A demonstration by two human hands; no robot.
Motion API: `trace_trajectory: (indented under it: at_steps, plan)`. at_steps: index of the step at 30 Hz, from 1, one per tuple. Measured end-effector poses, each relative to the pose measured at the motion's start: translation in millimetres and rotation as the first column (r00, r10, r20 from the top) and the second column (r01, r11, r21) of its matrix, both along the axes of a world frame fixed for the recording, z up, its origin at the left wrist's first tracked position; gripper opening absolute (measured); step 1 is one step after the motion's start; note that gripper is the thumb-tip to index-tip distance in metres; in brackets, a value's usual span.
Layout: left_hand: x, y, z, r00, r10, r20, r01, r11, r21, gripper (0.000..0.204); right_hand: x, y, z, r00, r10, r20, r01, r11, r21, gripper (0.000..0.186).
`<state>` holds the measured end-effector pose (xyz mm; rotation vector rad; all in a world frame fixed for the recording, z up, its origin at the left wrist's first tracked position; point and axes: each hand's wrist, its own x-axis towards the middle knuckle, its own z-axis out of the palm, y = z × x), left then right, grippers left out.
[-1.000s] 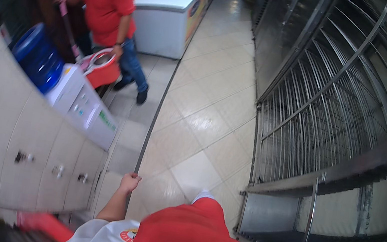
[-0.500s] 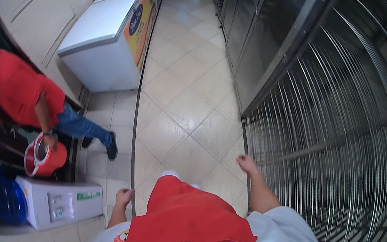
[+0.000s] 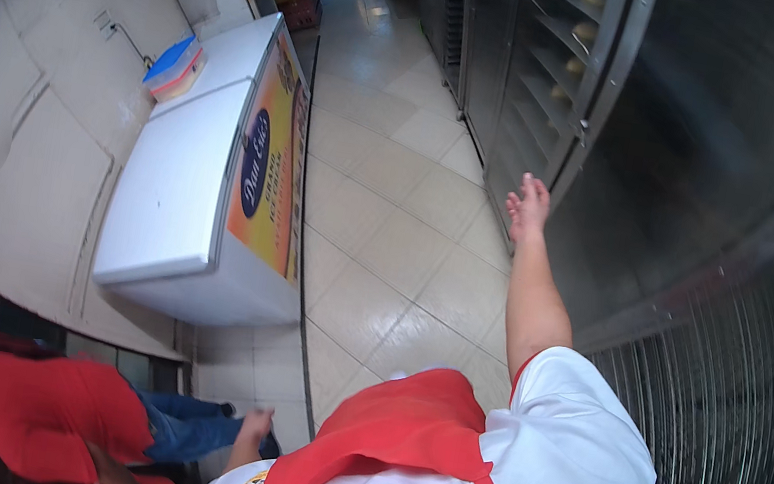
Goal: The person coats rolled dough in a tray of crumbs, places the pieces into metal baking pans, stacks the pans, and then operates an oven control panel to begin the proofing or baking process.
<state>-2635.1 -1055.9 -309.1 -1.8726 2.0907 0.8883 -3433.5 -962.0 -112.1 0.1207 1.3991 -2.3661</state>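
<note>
The bare right hand (image 3: pixel 529 209) reaches forward on a nearly straight arm, fingers slightly spread and holding nothing, near the tall grey metal cabinet (image 3: pixel 543 89) ahead on the right. The bare left hand (image 3: pixel 255 425) hangs low, its finger state too blurred to tell. White lettering marks a dark-blue oval label (image 3: pixel 256 163) on the white box-shaped chest freezer's (image 3: pixel 170 218) yellow-orange side.

At six o'clock we see a red apron (image 3: pixel 410 418), at four a white sleeve (image 3: pixel 578 440) with red trim (image 3: pixel 522 370), at eight a co-worker's red shirt (image 3: pixel 50 417), and at seven blue jeans (image 3: pixel 190 434). At nine we have a white freezer (image 3: pixel 170 208), its yellow-orange panel (image 3: pixel 278 174) bearing a dark blue oval (image 3: pixel 256 163). Toward twelve we find cream tiles (image 3: pixel 387 212) in a diamond grid, and at two a grey metal cabinet (image 3: pixel 692 169).
</note>
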Motion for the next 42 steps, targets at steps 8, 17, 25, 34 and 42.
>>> trace_trajectory:
  at_steps: [8, 17, 25, 34, 42]
  plan:
    - [-427.7, -384.1, 193.9, 0.789, -0.203, -0.58, 0.105, 0.975, -0.198, 0.047, -249.8, -112.3, -3.5, 0.698, -0.658, 0.282, 0.715, 0.66, -0.232, 0.081]
    - [-559.9, -571.4, 123.7, 0.776, -0.63, -0.016, 0.579, 0.703, 0.412, 0.062, -321.6, -160.8, -20.8, 0.128, -0.938, 0.323, 0.973, 0.056, -0.223, 0.036]
    - [-663.1, -779.4, 68.1, 0.043, -0.999, 0.034, 0.929, 0.052, 0.365, 0.05, -349.3, -184.1, -14.1, -0.031, -0.903, 0.429, 0.999, -0.032, 0.006, 0.051]
    - [-948.4, -827.0, 153.8, 0.696, -0.656, -0.291, 0.708, 0.694, 0.128, 0.057, -349.5, -177.6, -2.9, -0.059, -0.987, 0.147, 0.998, -0.054, 0.036, 0.038]
    - [-907.6, -904.2, 100.0, 0.666, -0.708, -0.235, 0.743, 0.603, 0.29, 0.048, -347.0, -178.3, -34.0, 0.083, -0.989, 0.125, 0.991, 0.069, -0.111, 0.043]
